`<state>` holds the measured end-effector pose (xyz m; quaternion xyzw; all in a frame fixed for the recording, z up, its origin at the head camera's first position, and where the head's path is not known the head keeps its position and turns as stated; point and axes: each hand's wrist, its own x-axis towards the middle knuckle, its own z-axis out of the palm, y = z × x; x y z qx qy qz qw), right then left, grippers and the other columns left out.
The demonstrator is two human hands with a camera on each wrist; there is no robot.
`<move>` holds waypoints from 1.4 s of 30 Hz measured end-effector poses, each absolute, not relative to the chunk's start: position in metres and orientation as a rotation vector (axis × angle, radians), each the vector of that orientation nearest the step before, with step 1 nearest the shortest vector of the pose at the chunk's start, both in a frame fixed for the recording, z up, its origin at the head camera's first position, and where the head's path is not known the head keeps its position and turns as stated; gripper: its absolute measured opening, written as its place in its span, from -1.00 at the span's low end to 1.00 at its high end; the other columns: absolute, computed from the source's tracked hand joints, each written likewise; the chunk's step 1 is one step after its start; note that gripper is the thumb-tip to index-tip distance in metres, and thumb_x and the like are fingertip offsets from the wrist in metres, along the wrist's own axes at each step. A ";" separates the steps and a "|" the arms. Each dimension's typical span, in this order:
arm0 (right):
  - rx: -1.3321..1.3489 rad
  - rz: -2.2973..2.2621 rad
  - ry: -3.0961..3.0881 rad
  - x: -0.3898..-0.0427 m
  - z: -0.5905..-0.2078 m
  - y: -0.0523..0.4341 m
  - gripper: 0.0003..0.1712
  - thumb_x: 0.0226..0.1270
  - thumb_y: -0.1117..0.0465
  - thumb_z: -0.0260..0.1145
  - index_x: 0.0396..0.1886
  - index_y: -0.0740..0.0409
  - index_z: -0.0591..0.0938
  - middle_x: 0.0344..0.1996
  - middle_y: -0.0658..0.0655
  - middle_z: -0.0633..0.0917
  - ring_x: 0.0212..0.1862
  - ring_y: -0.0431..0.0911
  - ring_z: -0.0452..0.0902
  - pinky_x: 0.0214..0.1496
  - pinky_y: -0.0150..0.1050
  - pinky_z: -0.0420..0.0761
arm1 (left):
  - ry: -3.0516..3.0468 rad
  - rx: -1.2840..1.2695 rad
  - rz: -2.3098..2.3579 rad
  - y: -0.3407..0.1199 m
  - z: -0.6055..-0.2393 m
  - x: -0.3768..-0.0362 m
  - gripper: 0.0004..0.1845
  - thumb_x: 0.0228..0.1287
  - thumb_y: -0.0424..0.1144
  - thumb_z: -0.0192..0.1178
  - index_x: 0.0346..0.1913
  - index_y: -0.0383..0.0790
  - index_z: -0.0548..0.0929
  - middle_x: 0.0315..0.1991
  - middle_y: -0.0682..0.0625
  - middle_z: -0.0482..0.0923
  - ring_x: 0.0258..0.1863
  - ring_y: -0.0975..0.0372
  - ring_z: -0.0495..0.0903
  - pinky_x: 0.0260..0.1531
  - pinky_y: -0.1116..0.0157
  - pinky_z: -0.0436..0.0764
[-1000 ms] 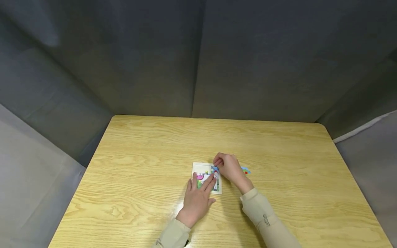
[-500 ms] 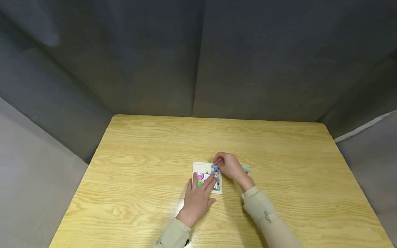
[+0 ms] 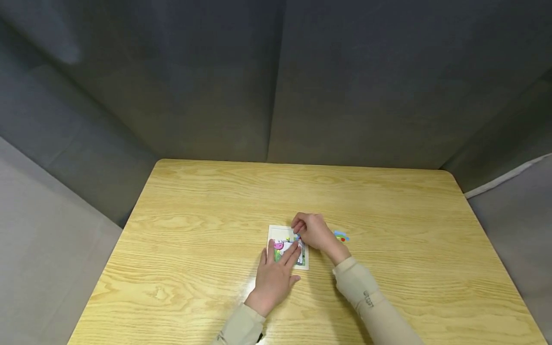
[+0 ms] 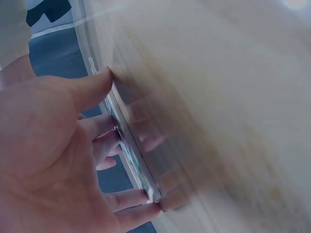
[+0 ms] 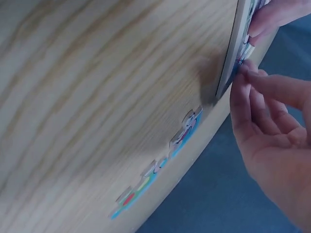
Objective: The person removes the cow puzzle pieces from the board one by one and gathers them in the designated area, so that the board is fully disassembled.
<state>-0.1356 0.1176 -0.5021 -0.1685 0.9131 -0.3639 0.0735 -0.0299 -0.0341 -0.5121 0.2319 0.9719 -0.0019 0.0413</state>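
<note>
A small cream-framed jigsaw puzzle board (image 3: 276, 232) with a cow picture lies on the table; its upper left part shows bare cream. My left hand (image 3: 273, 282) rests spread on its lower part, fingers straight over the picture. In the left wrist view those fingertips lie across the edge of the board (image 4: 135, 153). At the upper right corner, my right hand (image 3: 316, 232) pinches a blue puzzle piece against the picture, mostly hidden by the fingers. The right wrist view shows thumb and fingertips of the right hand (image 5: 272, 121) meeting at the end of the board (image 5: 230, 58).
Loose colourful puzzle pieces (image 3: 341, 236) lie to the right of the board, partly behind the right wrist. The right wrist view separates them into a nearer piece (image 5: 138, 187) and another piece (image 5: 185, 132). The wooden table (image 3: 194, 215) reaches back to grey curtains (image 3: 215, 96).
My right hand has shifted slightly left along the board's top right, covering more of the blue there. The left hand stays in place. More of the loose pieces shows beside the right wrist.
</note>
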 end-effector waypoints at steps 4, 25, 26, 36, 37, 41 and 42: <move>-0.453 -1.063 2.776 -0.136 -0.504 0.119 -0.70 0.00 0.61 0.12 -0.37 0.21 0.62 -0.51 0.06 0.65 -0.46 -0.20 0.51 -0.38 -0.35 0.52 | 2.979 0.716 -0.015 -0.034 -0.513 -0.031 -0.28 0.22 0.22 -0.01 0.41 0.12 0.12 0.43 0.24 -0.08 0.31 -0.24 0.02 0.21 -0.08 0.19; -0.438 -1.079 2.695 -0.140 -0.501 0.124 -0.70 -0.04 0.59 0.11 -0.36 0.23 0.61 -0.53 0.09 0.61 -0.51 -0.18 0.45 -0.41 -0.34 0.50 | 2.978 0.725 -0.012 -0.034 -0.511 -0.028 -0.29 0.22 0.19 0.00 0.40 0.10 0.13 0.42 0.24 -0.05 0.30 -0.23 0.04 0.20 -0.08 0.22; -0.442 -1.096 2.686 -0.140 -0.501 0.125 -0.71 -0.04 0.59 0.12 -0.36 0.24 0.62 -0.53 0.09 0.62 -0.50 -0.18 0.46 -0.40 -0.35 0.51 | 2.980 0.727 -0.017 -0.034 -0.511 -0.028 -0.29 0.22 0.20 0.00 0.40 0.10 0.13 0.42 0.24 -0.05 0.30 -0.23 0.05 0.20 -0.08 0.22; -0.419 -1.321 2.555 -0.141 -0.501 0.133 -0.75 -0.04 0.54 0.36 -0.30 0.30 0.61 -0.44 0.19 0.65 -0.38 0.00 0.56 -0.35 -0.37 0.56 | 2.998 0.727 0.001 -0.034 -0.513 -0.030 -0.28 0.20 0.20 0.03 0.40 0.09 0.15 0.42 0.24 -0.02 0.29 -0.24 0.06 0.19 -0.09 0.22; -0.409 -1.328 2.550 -0.141 -0.501 0.134 -0.75 -0.04 0.53 0.36 -0.30 0.30 0.61 -0.43 0.19 0.65 -0.38 0.00 0.56 -0.35 -0.37 0.56 | 2.995 0.726 0.004 -0.034 -0.513 -0.030 -0.28 0.20 0.20 0.03 0.40 0.09 0.15 0.42 0.24 -0.03 0.30 -0.24 0.05 0.19 -0.09 0.21; -0.409 -1.333 2.540 -0.137 -0.503 0.135 -0.74 -0.04 0.52 0.37 -0.28 0.29 0.61 -0.40 0.18 0.66 -0.37 -0.03 0.57 -0.33 -0.37 0.57 | 2.986 0.724 -0.010 -0.034 -0.513 -0.030 -0.28 0.21 0.20 0.01 0.40 0.10 0.14 0.42 0.24 -0.05 0.30 -0.23 0.04 0.20 -0.09 0.20; -0.418 -1.325 2.544 -0.136 -0.503 0.136 -0.73 -0.04 0.51 0.38 -0.28 0.29 0.61 -0.39 0.18 0.66 -0.38 -0.05 0.57 -0.33 -0.37 0.57 | 2.986 0.725 -0.015 -0.034 -0.513 -0.030 -0.29 0.21 0.20 0.01 0.40 0.10 0.14 0.42 0.25 -0.05 0.30 -0.23 0.05 0.20 -0.09 0.21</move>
